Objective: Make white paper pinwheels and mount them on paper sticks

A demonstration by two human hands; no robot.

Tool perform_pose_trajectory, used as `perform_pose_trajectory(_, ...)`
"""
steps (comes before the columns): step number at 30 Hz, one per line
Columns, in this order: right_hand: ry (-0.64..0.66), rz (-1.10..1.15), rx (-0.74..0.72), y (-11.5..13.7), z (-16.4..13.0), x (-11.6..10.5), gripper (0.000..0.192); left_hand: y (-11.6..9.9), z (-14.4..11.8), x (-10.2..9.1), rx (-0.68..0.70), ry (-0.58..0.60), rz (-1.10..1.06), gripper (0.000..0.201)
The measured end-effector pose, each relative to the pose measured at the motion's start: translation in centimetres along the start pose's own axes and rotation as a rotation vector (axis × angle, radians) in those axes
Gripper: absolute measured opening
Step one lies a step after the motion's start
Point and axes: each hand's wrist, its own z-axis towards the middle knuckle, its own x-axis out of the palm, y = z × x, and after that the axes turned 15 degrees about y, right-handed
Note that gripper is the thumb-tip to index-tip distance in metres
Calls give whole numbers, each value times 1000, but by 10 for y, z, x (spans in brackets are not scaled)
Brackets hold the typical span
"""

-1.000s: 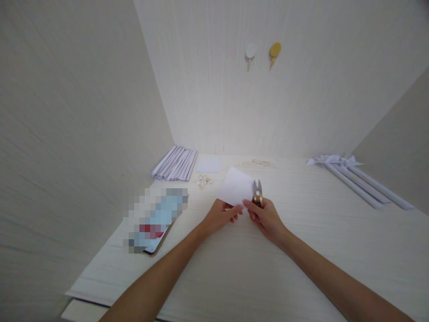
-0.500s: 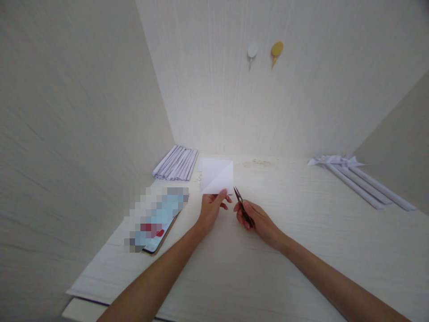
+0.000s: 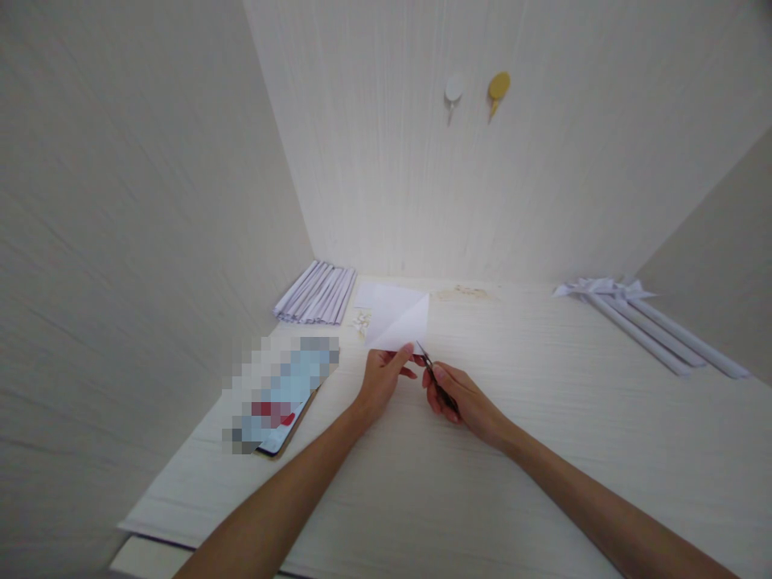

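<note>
Pinched at its near edge between thumb and fingers of my left hand (image 3: 386, 378) is a square sheet of white paper (image 3: 399, 318) with a diagonal crease. My right hand (image 3: 452, 396) is wrapped round a pair of small dark thread snips (image 3: 439, 383). Their pointed tips reach the paper's near right corner, right beside my left thumb. Whether the blades are cutting the paper is too small to tell. Behind the held sheet, another piece of white paper (image 3: 364, 294) lies on the table, along with small paper scraps (image 3: 361, 323).
A bundle of rolled paper tubes (image 3: 317, 295) lies at the back left. A phone (image 3: 286, 398), its screen partly blurred, is on the left. Several paper sticks (image 3: 657, 330) with folded ends rest at the right. White (image 3: 454, 88) and yellow (image 3: 499, 85) hooks are on the back wall.
The paper has shifted slightly right in my left hand's grip. The snips have come closer, their tips now meeting the paper's near right corner instead of standing apart from it.
</note>
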Motion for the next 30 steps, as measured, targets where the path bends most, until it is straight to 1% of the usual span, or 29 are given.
perform_pose_trajectory(8,-8,-15,26,2,1,1,35,1,0,0,6,5,-13,20)
perform_pose_trajectory(16,-4,-41,21,6,-2,3,35,4,1,-2,4,20,-30,20)
perform_pose_trajectory(30,-14,-37,22,4,0,2,36,1,0,0,-9,4,-53,18)
